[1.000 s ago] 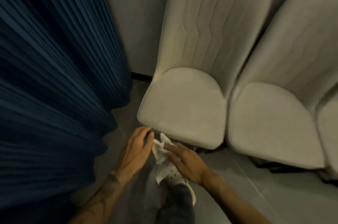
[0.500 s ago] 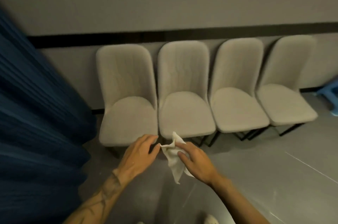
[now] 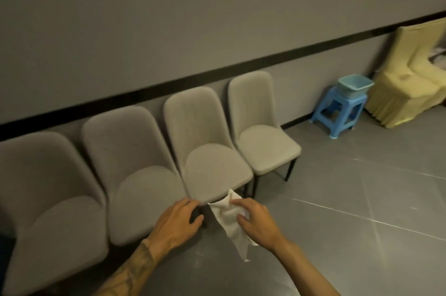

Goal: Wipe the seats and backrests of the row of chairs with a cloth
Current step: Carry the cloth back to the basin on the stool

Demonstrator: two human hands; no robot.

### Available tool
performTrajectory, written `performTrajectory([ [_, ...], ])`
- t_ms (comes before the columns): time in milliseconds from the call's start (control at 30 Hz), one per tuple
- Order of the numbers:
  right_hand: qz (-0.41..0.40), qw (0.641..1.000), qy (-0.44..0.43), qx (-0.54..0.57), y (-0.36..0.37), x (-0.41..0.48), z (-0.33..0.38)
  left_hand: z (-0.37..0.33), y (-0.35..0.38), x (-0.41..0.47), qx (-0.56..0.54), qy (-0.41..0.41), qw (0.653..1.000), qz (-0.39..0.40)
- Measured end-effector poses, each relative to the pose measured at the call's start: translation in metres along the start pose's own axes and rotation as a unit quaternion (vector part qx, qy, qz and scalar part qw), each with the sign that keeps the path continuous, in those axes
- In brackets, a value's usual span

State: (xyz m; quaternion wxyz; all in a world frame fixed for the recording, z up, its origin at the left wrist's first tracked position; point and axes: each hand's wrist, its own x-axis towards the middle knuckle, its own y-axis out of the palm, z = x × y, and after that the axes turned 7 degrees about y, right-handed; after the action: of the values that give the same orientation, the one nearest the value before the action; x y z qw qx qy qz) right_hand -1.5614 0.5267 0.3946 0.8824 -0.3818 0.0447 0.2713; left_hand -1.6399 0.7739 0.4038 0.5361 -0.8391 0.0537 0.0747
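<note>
Lighting: dim, warm, even. Shadows: soft, beneath chairs (image 3: 212, 162). Floor (image 3: 362, 199): faint sheen. Blur: leftmost chairs smeared. Edges: wide-angle curvature.

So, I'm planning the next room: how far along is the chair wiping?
Done: nothing I can confirm; the row of grey chairs shows no wet or wiped patches. In hand: the right hand grips the white cloth, which hangs in front of the third chair's seat, not on it; the left hand is open beside it. Left: apparently every seat and backrest.
</note>
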Motion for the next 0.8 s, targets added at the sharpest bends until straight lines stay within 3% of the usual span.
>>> performTrajectory([
  [300, -0.087, 0.994, 0.071, 0.010, -0.199, 0.052, -0.118, -0.157, 0.020, 0.220, 0.022, 0.085, 0.995, 0.044],
  [567, -0.187, 0.972, 0.143, 0.029, -0.367, 0.127, -0.199, -0.318, 0.025, 0.438, -0.060, 0.224, 0.969, 0.086],
  [800, -0.212, 0.963, 0.139, 0.087, -0.486, 0.188, -0.268, -0.440, 0.029, 0.573, -0.044, 0.278, 0.957, 0.075],
])
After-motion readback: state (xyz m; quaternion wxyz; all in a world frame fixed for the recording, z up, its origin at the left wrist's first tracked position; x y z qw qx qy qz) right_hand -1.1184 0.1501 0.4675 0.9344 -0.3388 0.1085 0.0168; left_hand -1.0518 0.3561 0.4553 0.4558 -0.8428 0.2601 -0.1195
